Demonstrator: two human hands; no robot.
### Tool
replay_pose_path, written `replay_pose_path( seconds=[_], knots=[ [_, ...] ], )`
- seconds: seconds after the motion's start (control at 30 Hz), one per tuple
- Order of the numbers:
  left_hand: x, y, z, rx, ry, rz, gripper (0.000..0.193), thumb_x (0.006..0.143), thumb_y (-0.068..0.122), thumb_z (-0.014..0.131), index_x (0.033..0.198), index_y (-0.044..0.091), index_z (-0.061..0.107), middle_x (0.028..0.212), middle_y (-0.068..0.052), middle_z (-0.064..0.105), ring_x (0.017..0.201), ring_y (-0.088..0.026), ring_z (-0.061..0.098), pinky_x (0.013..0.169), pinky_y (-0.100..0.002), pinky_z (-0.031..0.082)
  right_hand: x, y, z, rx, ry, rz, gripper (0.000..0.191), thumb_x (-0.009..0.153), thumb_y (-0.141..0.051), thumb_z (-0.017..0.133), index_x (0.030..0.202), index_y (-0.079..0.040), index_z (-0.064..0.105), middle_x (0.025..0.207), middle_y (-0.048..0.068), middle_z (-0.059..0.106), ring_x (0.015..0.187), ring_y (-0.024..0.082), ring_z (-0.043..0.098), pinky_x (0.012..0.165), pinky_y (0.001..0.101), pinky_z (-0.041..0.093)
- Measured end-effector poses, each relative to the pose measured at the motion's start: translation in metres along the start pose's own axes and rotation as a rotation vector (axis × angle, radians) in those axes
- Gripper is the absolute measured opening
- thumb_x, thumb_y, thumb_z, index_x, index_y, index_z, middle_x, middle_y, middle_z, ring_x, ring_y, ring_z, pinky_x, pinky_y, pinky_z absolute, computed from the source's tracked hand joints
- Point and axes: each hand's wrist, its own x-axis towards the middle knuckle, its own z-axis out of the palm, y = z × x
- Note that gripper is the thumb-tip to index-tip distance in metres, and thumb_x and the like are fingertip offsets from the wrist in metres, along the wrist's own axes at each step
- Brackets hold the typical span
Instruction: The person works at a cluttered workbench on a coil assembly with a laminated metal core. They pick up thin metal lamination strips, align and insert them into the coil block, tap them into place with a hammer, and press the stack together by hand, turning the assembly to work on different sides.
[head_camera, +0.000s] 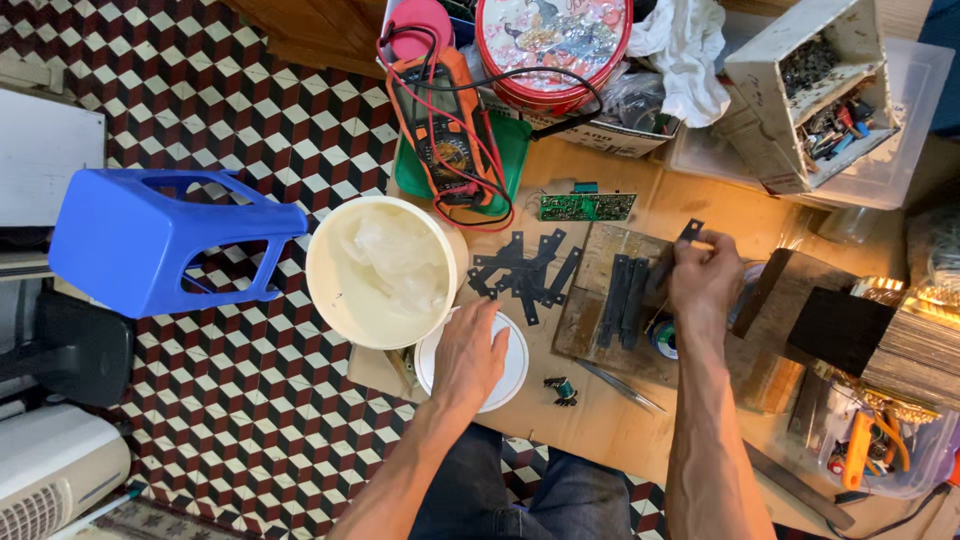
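My left hand (470, 355) rests palm down on a white round lid (512, 368) at the near edge of a low wooden table (600, 425); its fingertips reach toward a pile of several small black flat parts (520, 272). My right hand (703, 280) is raised over a wooden block (590, 300) and pinches one black flat part (689, 232) between its fingers. Two longer black strips (625, 298) lie on that block. A green circuit board (588, 206) lies beyond the pile.
A white bucket (330, 300) with clear plastic inside stands left of the table. An orange multimeter (445, 130) with red and black leads, a red round tin (552, 45) and a box of small parts (815, 90) sit behind. Tweezers (620, 385) lie near. A blue stool (150, 240) lies tipped on the tiled floor.
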Motion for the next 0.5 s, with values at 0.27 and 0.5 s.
replay_pose_path(
  seconds=[0.27, 0.5],
  knots=[
    [-0.008, -0.034, 0.009, 0.23, -0.097, 0.111, 0.032, 0.09, 0.009, 0.061, 0.121, 0.0, 0.066, 0.125, -0.015, 0.066, 0.124, -0.034, 0.056, 0.103, -0.048, 0.047, -0.134, 0.009, 0.009, 0.042, -0.319, -0.146, 0.02, 0.099, -0.013, 0.062, 0.114, -0.002, 0.069, 0.107, 0.02, 0.073, 0.094, 0.032, 0.073, 0.08, 0.0394, 0.059],
    [-0.003, -0.034, -0.008, 0.13, -0.109, -0.207, 0.034, 0.1, 0.012, 0.056, 0.131, 0.001, 0.063, 0.122, -0.022, 0.065, 0.118, -0.039, 0.061, 0.103, -0.049, 0.05, -0.17, -0.029, 0.045, -0.028, -0.386, -0.149, 0.019, 0.095, -0.01, 0.064, 0.109, 0.004, 0.066, 0.101, 0.025, 0.071, 0.091, 0.037, 0.071, 0.08, 0.0444, 0.055]
  ],
)
